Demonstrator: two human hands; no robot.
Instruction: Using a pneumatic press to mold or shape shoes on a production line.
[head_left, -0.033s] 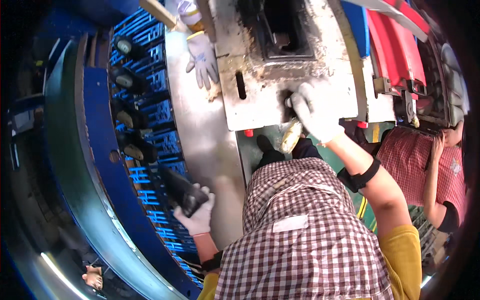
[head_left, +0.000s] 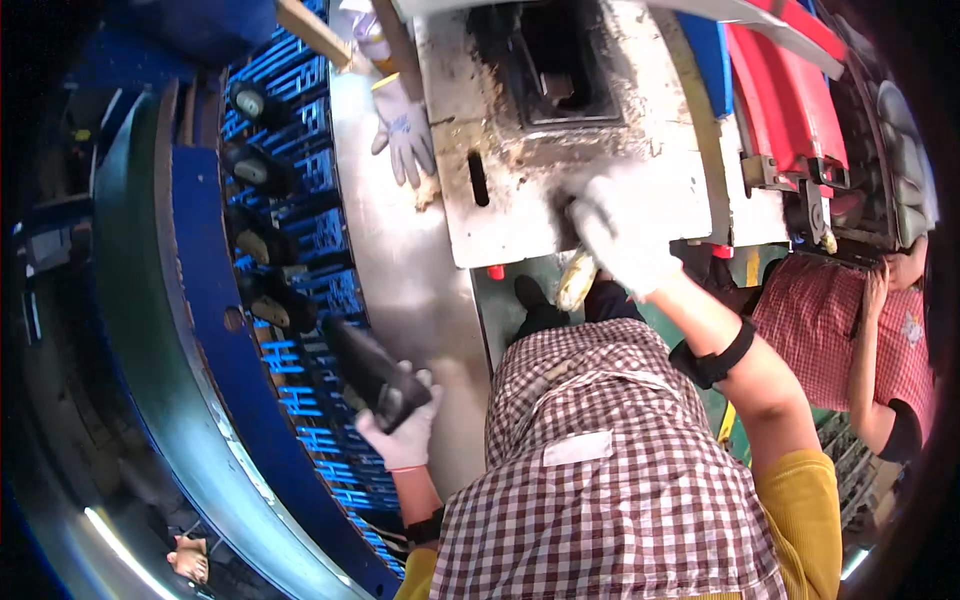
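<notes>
My left hand [head_left: 405, 437], in a whitish glove, is closed round the end of a black shoe [head_left: 372, 372] held beside the blue rack. Blur softens the shoe's outline. Over the near edge of the worn light-coloured worktop [head_left: 515, 235] is my right hand [head_left: 625, 235] in a white glove, its fingers curled. From under it, toward my body, sticks out a pale yellowish wrapped handle [head_left: 577, 282]. The tool's other end is hidden by the hand and washed out by glare, so its kind does not show.
Several black shoes [head_left: 255, 165] hang on the blue wire rack [head_left: 300, 390] to my left. A grey glove [head_left: 405, 130] lies on the metal ledge [head_left: 400, 235]. A black-rimmed opening [head_left: 570, 85] is set in the worktop. Another person in a red checked apron [head_left: 815, 335] stands at right.
My left hand has shifted slightly right and down with the shoe. The right hand has moved a little left with the handle.
</notes>
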